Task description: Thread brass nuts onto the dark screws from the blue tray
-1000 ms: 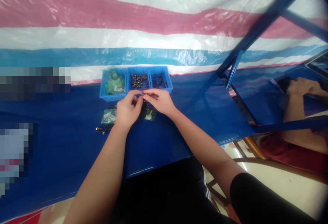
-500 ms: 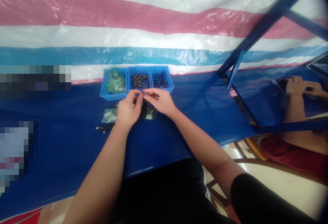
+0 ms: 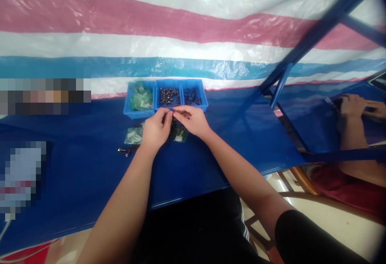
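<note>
My left hand (image 3: 156,130) and my right hand (image 3: 195,122) meet fingertip to fingertip just in front of the blue bins. Both are closed in a pinch on something small, mostly covered by the fingers. Under and beside them, small clear bags with whitish parts (image 3: 134,136) lie on the blue table, and another such bag (image 3: 180,135) sits below my right hand. Dark parts with brass-coloured ends (image 3: 128,150) stick out left of my left wrist.
Three blue bins stand in a row: greenish bags in the left bin (image 3: 139,115), small metal fittings (image 3: 169,96) in the middle, dark pieces (image 3: 192,96) at right. A blue frame (image 3: 279,85) rises at right. Beyond it, another person's hands (image 3: 352,105) work.
The whole view has shifted slightly, so bins and hands appear a little further right. My hands stay pinched together, and the small shiny bit between the fingertips shows less than before.
</note>
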Demonstrator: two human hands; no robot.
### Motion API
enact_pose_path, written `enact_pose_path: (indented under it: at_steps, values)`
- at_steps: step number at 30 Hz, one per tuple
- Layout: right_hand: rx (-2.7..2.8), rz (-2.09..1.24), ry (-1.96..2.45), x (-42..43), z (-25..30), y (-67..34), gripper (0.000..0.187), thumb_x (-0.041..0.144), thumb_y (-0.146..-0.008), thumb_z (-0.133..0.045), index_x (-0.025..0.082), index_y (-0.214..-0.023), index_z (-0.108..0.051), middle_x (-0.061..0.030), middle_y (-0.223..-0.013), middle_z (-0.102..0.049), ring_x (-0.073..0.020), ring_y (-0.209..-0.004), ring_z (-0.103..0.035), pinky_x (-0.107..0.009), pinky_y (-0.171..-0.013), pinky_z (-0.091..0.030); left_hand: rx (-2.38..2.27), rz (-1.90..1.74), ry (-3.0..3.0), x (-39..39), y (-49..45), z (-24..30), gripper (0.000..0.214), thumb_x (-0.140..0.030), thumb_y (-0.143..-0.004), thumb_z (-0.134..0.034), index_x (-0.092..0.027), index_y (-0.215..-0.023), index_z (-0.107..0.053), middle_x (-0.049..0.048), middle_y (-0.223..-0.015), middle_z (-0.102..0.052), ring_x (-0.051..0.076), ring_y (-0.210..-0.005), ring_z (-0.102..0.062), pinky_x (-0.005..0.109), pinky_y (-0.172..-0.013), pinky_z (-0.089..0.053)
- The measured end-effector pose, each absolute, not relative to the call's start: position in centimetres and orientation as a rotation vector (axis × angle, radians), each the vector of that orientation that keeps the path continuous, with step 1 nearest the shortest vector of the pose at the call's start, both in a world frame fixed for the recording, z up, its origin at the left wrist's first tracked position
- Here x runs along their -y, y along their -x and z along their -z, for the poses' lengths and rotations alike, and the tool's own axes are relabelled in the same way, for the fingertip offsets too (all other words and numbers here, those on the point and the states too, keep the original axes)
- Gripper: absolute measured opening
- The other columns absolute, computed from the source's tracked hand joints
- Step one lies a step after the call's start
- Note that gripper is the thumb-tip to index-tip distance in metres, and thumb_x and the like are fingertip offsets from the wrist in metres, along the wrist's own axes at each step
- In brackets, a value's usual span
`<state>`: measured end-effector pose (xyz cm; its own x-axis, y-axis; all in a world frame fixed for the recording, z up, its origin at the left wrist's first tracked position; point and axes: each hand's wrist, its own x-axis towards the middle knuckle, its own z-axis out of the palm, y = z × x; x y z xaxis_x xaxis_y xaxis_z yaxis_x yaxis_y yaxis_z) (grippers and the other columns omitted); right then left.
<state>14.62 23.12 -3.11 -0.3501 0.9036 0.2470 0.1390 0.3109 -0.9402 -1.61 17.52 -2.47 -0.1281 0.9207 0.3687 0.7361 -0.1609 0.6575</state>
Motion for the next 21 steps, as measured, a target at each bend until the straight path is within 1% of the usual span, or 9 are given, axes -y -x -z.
enact_pose_path:
  at_steps: [6,12,14,21]
  values:
    - [1.735,-1.084,0.939,-23.13,3.05,-14.57,0.026,0.033,-0.085,-0.070,0.018,-0.106,-0.077,-0.0055,-0.098,-0.079,-0.0152,-0.080,-0.073,-0.031,-0.082,-0.061,-1.863,-1.160,-1.898,-17.52,1.62,2.48,0.032,-0.044,-0.100,-0.048,-0.019,-0.101,-0.068,0.0011,-0.071,-0.065,0.013,-0.060,-0.057,0.024,-0.062,-0.041]
    - [1.726,-1.068,0.954,-23.06,2.75,-14.66,0.023,0.033,-0.085,-0.069,0.020,-0.103,-0.077,-0.0051,-0.098,-0.079,-0.0157,-0.080,-0.073,-0.032,-0.082,-0.062,-1.857,-1.203,-1.895,-17.48,1.42,2.44,0.030,-0.041,-0.098,-0.054,-0.020,-0.113,-0.068,-0.0021,-0.065,-0.061,0.011,-0.053,-0.052,0.023,-0.059,-0.039]
    - [1.722,-1.064,0.945,-23.05,2.76,-14.62,0.023,0.033,-0.085,-0.070,0.019,-0.102,-0.077,-0.0057,-0.097,-0.079,-0.0159,-0.080,-0.073,-0.032,-0.081,-0.062,-1.849,-1.218,-1.902,-17.44,1.42,2.47,0.028,-0.040,-0.098,-0.054,-0.020,-0.112,-0.068,-0.0025,-0.064,-0.060,0.010,-0.052,-0.051,0.023,-0.058,-0.039]
    - [1.703,-1.101,0.956,-23.03,2.82,-14.53,0.023,0.032,-0.084,-0.070,0.020,-0.102,-0.077,-0.0053,-0.096,-0.079,-0.0158,-0.079,-0.074,-0.032,-0.080,-0.062,-1.816,-1.209,-1.910,-17.44,1.59,2.60,0.028,-0.040,-0.097,-0.053,-0.020,-0.111,-0.066,-0.0020,-0.067,-0.061,0.011,-0.054,-0.054,0.023,-0.059,-0.041]
